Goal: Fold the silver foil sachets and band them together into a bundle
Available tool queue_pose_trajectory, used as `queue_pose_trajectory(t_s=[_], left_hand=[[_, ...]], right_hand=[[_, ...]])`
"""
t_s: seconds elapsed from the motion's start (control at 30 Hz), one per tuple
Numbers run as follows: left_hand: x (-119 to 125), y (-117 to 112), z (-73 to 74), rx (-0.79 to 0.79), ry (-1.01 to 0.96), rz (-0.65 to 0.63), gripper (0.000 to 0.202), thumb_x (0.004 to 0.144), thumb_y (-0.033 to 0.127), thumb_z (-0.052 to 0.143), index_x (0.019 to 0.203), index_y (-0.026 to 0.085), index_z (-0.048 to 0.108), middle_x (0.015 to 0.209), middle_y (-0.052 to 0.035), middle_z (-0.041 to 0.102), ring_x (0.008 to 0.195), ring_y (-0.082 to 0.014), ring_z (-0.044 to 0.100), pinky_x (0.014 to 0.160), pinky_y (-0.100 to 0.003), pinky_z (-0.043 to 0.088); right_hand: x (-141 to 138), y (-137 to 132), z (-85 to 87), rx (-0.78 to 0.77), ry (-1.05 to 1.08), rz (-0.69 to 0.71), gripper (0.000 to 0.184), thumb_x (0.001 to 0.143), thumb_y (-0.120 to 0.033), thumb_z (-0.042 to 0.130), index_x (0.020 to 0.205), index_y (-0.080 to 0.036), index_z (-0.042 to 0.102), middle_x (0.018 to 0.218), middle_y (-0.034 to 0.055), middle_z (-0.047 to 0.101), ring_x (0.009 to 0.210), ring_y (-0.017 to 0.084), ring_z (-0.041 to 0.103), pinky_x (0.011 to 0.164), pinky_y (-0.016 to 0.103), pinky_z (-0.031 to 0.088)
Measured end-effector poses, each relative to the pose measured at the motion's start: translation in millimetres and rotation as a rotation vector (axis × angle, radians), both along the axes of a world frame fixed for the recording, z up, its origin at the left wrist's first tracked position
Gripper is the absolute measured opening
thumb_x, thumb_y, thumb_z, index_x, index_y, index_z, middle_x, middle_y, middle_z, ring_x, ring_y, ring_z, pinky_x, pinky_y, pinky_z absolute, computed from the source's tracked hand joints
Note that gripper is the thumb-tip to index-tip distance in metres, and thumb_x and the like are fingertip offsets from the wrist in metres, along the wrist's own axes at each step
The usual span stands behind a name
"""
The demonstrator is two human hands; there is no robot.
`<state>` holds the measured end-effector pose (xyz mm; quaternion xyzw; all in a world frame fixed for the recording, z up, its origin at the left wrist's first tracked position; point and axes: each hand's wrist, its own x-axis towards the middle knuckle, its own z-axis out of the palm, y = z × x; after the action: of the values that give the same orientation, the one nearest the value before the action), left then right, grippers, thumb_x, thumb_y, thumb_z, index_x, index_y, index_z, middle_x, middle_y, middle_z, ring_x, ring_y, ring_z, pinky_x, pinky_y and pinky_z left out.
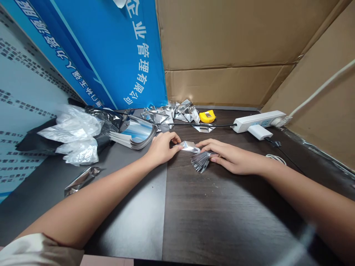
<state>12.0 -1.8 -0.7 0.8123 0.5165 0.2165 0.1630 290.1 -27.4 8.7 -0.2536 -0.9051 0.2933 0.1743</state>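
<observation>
Silver foil strip (189, 146) over the tabletop (199, 218): left end pinched between thumb and index finger of the left hand (163, 148). Right hand (229, 156): thumb and fingers gripping the pleated foil fan (200, 162), forward fingertips at the strip's right end.

Two hands (163, 148) (230, 157), one tape measure (208, 117), one power strip (256, 119)

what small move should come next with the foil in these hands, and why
I'd probably set down the fanned foil bundle first: the right hand grips it while its fingertips also reach the right end of the silver foil piece, whose left end the left hand pinches.
</observation>
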Motion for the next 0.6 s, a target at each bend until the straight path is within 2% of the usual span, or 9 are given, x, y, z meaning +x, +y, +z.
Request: queue_pose_trajectory(t_s=[0.13,0.23,0.3,0.43,0.6], left_hand=[[1,0,4.9,-0.028,0.053,0.046,0.015,0.084,0.031,0.075,0.093,0.021,0.071,0.096,-0.0015,0.074,0.094,-0.0225,0.066,0.081,-0.036,0.046],[2,-3,12.2,-0.038,0.127,0.08,0.021,0.084,0.039,0.077,0.092,0.021,0.071,0.095,-0.0016,0.074,0.093,-0.0228,0.066,0.08,-0.035,0.046],[3,-6,16.4,-0.031,0.198,0.108,0.024,0.085,0.044,0.075,0.091,0.021,0.07,0.094,-0.0026,0.073,0.092,-0.0234,0.066,0.077,-0.035,0.046],[8,-12,18.9,0.018,0.321,0.166,0.021,0.092,0.041,0.068,0.09,0.021,0.071,0.095,-0.0055,0.071,0.094,-0.0257,0.065,0.077,-0.035,0.046],[11,-13,15.7,-0.048,0.309,0.222,0.018,0.092,0.038,0.067,0.091,0.02,0.071,0.098,-0.0083,0.07,0.095,-0.0272,0.064,0.082,-0.037,0.047]], right_hand=[[-1,-4,2.4,-0.01,-0.051,-0.013,0.034,0.1,-0.018,0.042,0.131,-0.022,0.054,0.135,0.0138,0.059,0.127,0.027,0.054,0.107,0.05,0.046],[-2,-6,6.0,-0.068,-0.143,-0.067,0.038,0.101,-0.023,0.041,0.137,-0.022,0.052,0.125,0.0138,0.063,0.117,0.028,0.059,0.102,0.05,0.048],[-3,-6,7.8,-0.104,-0.175,-0.091,0.039,0.101,-0.025,0.04,0.139,-0.021,0.051,0.125,0.0139,0.062,0.116,0.028,0.059,0.102,0.05,0.048],[-3,-5,7.9,-0.122,-0.164,-0.087,0.041,0.1,-0.024,0.04,0.14,-0.022,0.05,0.129,0.0136,0.061,0.12,0.028,0.058,0.105,0.049,0.046],[-5,-5,2.8,-0.117,-0.147,-0.103,0.039,0.101,-0.024,0.039,0.138,-0.021,0.051,0.126,0.0143,0.06,0.119,0.028,0.058,0.105,0.05,0.046]])
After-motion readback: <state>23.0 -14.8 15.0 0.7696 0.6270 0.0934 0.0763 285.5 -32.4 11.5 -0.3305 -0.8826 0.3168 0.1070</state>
